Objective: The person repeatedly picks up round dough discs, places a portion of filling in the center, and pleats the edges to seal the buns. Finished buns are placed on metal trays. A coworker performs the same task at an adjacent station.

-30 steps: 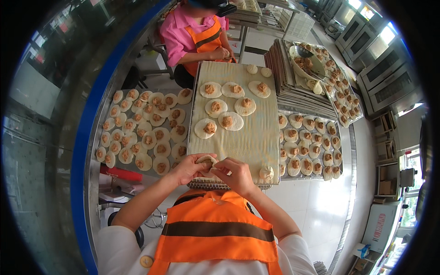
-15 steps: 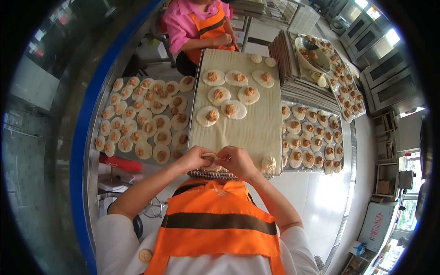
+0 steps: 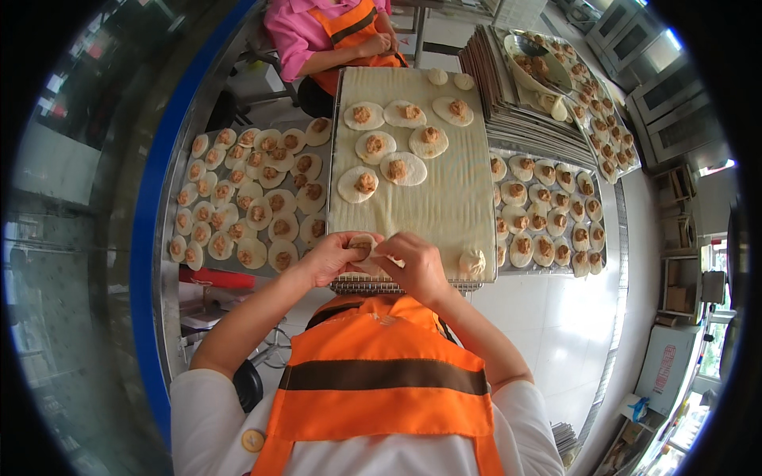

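My left hand (image 3: 331, 259) cups a filled dough wrapper (image 3: 362, 245) above the near edge of the cloth-covered board (image 3: 413, 218). The fingers and thumb of my right hand (image 3: 417, 265) pinch the wrapper's right edge, and some brown filling shows between the hands. Right of them sits a pleated bun (image 3: 472, 262) on the near right corner. Farther up the cloth lie several flat dough rounds (image 3: 403, 169), each topped with a lump of filling. Two more pleated buns (image 3: 437, 77) rest at the far right corner.
Trays of filled dough rounds (image 3: 258, 213) flank the board on the left and right (image 3: 544, 250). At the far right, a bowl of filling (image 3: 533, 65) stands on a stack of trays (image 3: 508, 111). A co-worker in a pink shirt (image 3: 290, 36) is at the far side, hands near the apron.
The view has shifted slightly, so the board sits higher. My left hand has turned, bringing more of the wrapper and filling into sight; my right hand still pinches its edge.
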Demonstrator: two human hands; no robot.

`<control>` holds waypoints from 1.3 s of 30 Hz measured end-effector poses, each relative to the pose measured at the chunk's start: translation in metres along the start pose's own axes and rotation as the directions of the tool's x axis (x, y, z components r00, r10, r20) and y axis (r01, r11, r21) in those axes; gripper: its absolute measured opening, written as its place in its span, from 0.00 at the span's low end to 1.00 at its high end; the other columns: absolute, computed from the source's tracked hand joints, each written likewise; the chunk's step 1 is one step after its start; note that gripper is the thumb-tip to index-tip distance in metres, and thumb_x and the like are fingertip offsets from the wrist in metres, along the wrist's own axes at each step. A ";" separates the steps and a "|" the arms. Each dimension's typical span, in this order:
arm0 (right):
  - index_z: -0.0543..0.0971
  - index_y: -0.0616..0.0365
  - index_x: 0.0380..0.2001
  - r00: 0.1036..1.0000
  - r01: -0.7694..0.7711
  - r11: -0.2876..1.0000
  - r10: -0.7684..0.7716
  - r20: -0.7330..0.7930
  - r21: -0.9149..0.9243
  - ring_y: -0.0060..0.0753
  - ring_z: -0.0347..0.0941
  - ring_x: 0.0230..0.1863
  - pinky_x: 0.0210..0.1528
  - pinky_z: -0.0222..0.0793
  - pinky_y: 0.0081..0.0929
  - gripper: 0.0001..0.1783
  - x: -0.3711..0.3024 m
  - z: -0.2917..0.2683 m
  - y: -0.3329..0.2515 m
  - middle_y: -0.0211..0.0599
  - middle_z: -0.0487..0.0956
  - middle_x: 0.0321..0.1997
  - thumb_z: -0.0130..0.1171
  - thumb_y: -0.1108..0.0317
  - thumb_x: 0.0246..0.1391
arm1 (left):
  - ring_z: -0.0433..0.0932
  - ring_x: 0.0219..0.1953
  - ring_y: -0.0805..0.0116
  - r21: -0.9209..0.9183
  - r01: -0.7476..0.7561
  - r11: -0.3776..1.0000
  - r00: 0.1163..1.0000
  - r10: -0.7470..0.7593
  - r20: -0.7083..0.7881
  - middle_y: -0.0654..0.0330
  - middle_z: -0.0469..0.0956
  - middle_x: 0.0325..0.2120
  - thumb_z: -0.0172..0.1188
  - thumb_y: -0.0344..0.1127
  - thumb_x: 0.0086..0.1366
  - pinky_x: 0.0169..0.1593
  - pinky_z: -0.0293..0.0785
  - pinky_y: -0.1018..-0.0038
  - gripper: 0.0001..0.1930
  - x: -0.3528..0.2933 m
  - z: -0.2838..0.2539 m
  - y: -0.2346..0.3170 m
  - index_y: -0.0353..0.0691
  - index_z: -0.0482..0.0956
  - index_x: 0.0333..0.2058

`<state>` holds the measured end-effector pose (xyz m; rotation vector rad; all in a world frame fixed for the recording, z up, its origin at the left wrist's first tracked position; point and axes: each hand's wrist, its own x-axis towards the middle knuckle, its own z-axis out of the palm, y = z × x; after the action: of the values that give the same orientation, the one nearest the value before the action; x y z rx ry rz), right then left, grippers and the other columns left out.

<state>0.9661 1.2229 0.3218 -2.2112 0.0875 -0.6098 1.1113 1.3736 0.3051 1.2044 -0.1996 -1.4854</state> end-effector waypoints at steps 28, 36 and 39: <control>0.79 0.52 0.28 0.997 0.016 0.999 -0.013 0.073 -0.043 0.43 0.76 0.34 0.35 0.74 0.37 0.05 0.000 -0.002 0.004 0.34 0.76 0.30 0.65 0.67 0.47 | 0.79 0.41 0.75 0.169 0.029 0.985 0.999 -0.022 -0.044 0.63 0.79 0.42 0.52 0.26 0.67 0.46 0.77 0.75 0.19 0.010 0.002 -0.002 0.36 0.73 0.56; 0.79 0.55 0.26 0.986 -0.059 0.996 0.069 0.154 -0.071 0.40 0.78 0.31 0.32 0.74 0.34 0.07 0.000 0.000 0.006 0.33 0.78 0.27 0.66 0.66 0.47 | 0.78 0.40 0.77 0.291 0.091 0.952 0.995 -0.071 -0.076 0.63 0.80 0.37 0.54 0.26 0.63 0.46 0.73 0.77 0.17 0.014 0.014 0.002 0.33 0.77 0.51; 0.79 0.55 0.26 0.988 -0.040 0.996 0.051 0.144 -0.080 0.42 0.78 0.31 0.33 0.74 0.36 0.07 0.003 -0.004 0.005 0.35 0.78 0.27 0.66 0.66 0.47 | 0.78 0.40 0.77 0.408 0.101 0.908 0.995 -0.095 -0.035 0.63 0.80 0.38 0.52 0.26 0.63 0.45 0.72 0.78 0.18 0.016 0.016 0.006 0.32 0.76 0.51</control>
<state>0.9676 1.2154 0.3214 -2.3147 0.0861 -0.4241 1.1062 1.3510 0.3083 1.5789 -0.4654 -1.5688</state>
